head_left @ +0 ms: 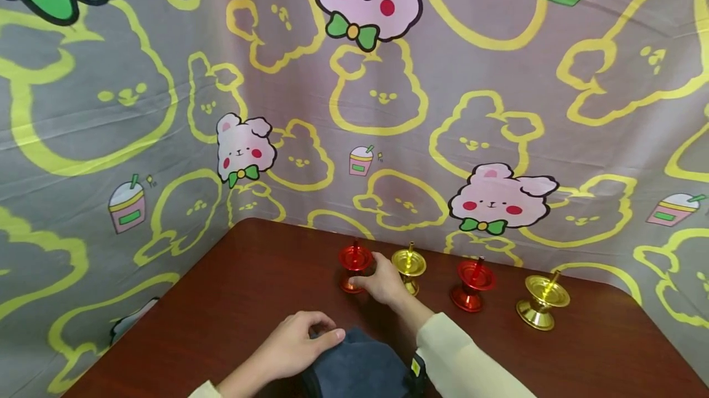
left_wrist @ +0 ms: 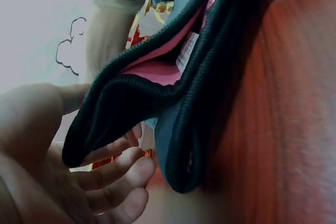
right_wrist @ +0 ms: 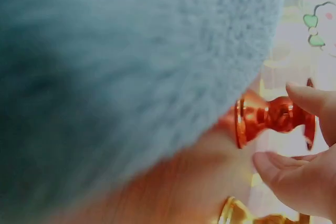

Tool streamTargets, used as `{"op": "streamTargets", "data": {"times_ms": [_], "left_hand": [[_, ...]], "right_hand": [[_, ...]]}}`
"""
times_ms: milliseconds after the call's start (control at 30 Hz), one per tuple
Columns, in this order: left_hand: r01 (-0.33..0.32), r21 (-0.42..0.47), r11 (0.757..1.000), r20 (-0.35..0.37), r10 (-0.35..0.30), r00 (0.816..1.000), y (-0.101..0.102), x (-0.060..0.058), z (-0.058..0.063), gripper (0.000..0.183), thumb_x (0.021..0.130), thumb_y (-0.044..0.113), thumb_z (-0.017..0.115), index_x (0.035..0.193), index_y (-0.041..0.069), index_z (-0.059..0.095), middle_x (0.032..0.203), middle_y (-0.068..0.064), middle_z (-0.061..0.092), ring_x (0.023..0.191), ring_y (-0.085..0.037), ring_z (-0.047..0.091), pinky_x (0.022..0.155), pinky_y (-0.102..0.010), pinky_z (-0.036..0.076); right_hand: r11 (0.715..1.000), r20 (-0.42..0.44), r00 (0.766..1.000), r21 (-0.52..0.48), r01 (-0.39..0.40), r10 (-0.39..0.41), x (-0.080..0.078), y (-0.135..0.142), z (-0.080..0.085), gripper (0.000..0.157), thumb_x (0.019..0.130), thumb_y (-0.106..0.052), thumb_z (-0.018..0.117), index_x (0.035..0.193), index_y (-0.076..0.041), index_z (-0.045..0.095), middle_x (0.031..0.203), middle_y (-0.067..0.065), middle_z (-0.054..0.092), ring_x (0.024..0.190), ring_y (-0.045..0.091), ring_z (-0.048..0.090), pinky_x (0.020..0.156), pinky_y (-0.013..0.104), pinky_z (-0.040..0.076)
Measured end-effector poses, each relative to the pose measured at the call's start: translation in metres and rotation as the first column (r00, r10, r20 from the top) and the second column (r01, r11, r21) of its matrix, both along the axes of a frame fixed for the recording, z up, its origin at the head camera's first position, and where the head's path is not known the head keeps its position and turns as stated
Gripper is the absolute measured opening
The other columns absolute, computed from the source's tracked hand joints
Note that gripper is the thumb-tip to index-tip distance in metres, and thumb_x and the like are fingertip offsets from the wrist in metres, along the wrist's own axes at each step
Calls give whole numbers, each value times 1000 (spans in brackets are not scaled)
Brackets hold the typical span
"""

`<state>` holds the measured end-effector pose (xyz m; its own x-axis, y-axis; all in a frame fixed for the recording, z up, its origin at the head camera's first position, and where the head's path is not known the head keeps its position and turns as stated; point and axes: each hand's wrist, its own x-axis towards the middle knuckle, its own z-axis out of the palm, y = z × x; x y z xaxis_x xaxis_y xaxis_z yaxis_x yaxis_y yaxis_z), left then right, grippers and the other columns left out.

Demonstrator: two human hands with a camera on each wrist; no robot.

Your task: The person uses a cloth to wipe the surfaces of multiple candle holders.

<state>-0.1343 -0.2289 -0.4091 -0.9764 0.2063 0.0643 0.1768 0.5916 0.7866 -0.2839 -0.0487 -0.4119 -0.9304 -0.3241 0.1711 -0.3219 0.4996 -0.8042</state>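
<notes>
In the head view my right hand [head_left: 382, 281] is at the leftmost red metal candle holder [head_left: 356, 258], which stands upright on the table. Thumb and fingers lie spread on either side of that holder [right_wrist: 283, 114] in the right wrist view, with a gap on the thumb side. My left hand [head_left: 301, 342] holds the edge of a dark blue fuzzy cloth pouch [head_left: 360, 367] between thumb and fingers. From the left wrist, the pouch [left_wrist: 184, 103] gapes, showing a pink lining [left_wrist: 152, 72] and a white label [left_wrist: 187, 52]. What else it contains is hidden.
Right of my right hand stand a gold candle holder [head_left: 408, 261], another red one [head_left: 469, 287] and another gold one [head_left: 543, 299]. They stand in a row on the brown table [head_left: 238, 287]. A patterned cloth [head_left: 299, 96] hangs behind and at the left.
</notes>
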Motion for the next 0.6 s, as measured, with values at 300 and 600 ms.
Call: {"op": "streamTargets", "data": {"times_ms": [300, 600], "left_hand": [[4, -134, 991, 3, -4, 1000, 26, -12, 1, 44, 90, 46, 71, 108, 6, 71, 83, 5, 62, 76, -14, 57, 67, -39, 48], [28, -203, 979, 93, -9, 996, 30, -24, -4, 57, 81, 49, 81, 113, 4, 71, 92, 1, 66, 83, -18, 60, 72, -48, 52]], "right_hand": [[977, 70, 975, -47, -207, 210, 48, 57, 15, 83, 83, -20, 84, 147, 7, 38, 143, 31, 48, 128, 46, 51, 100, 58, 45], [962, 96, 961, -116, -247, 259, 90, 139, 19, 68, 84, -20, 82, 142, -4, 50, 139, 20, 56, 125, 42, 55, 92, 51, 52]]}}
